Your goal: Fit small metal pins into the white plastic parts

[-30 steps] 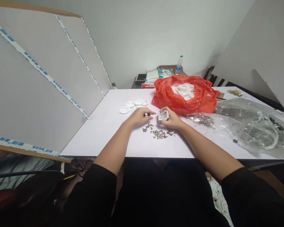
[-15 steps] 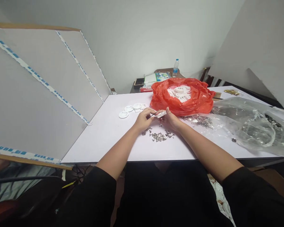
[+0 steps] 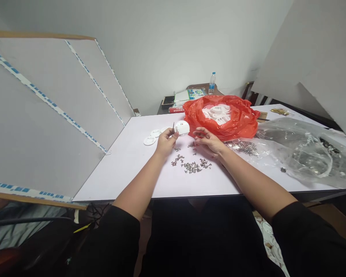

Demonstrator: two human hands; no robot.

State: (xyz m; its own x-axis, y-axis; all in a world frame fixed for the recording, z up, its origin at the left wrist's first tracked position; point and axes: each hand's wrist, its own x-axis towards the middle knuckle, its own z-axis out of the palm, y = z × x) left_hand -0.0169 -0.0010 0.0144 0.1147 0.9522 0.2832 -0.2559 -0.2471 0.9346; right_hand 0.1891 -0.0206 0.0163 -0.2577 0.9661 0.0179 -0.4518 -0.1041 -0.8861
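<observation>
My left hand (image 3: 167,141) grips a round white plastic piece (image 3: 182,127), which is tilted up beyond the fingertips. A thin dark tool (image 3: 173,128) stands up from the same hand. To the right, my right hand (image 3: 208,141) has its fingers apart and curved, with nothing visible in them, near the red bag. Small metal parts (image 3: 192,167) lie in loose piles on the white table in front of both hands. Several white discs (image 3: 149,141) rest on the table to the left of my left hand, partly hidden by it.
A red plastic bag (image 3: 242,127) of white pieces sits behind my right hand. Clear bags (image 3: 302,154) with metal parts spread over the right side. A white partition (image 3: 52,127) borders the left. A water bottle (image 3: 212,84) stands at the back.
The hands have moved apart. My right hand has let go of the white piece and opened; my left hand now holds it, turned more upright, with the thin tool pointing up.
</observation>
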